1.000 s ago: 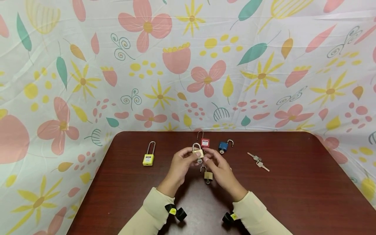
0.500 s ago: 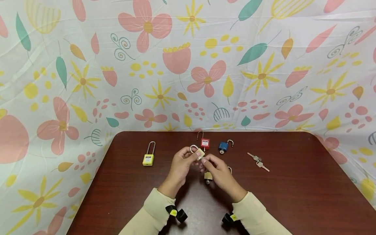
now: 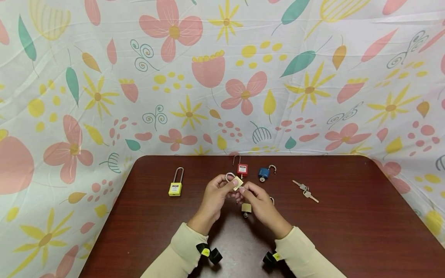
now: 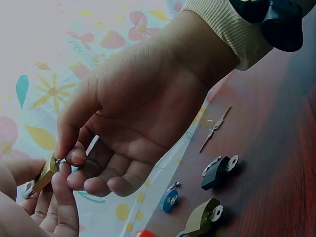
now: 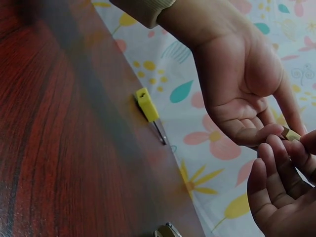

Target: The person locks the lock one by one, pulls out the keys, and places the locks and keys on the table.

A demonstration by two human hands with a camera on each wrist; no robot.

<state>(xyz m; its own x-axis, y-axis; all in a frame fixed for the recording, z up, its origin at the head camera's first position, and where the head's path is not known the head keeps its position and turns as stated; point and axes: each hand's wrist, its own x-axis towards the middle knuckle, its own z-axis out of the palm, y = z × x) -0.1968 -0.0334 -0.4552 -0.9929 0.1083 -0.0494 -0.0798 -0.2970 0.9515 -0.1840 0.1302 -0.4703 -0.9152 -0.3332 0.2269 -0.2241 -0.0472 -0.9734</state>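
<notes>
My left hand (image 3: 213, 197) grips a brass padlock (image 3: 238, 183) by its body, with the closed shackle pointing up and left. At the padlock's lower end, my right hand (image 3: 260, 204) pinches a small key, mostly hidden by the fingertips. In the left wrist view, the padlock (image 4: 46, 173) lies between the left hand (image 4: 34, 197) and the right hand (image 4: 133, 108), whose thumb and forefinger meet at its end. The right wrist view shows part of the padlock (image 5: 291, 134) between the fingers.
A yellow padlock (image 3: 175, 188) lies at left. Behind the hands are a red padlock (image 3: 242, 170) and a blue padlock (image 3: 263, 173). Another brass padlock (image 3: 246, 208) and a dark padlock (image 4: 216, 174) are near the right hand. Loose keys (image 3: 306, 190) lie at right.
The held padlock has tilted, its shackle swinging left and its lower end toward the right hand. The right hand's fingers have shifted slightly down and closed on that end.
</notes>
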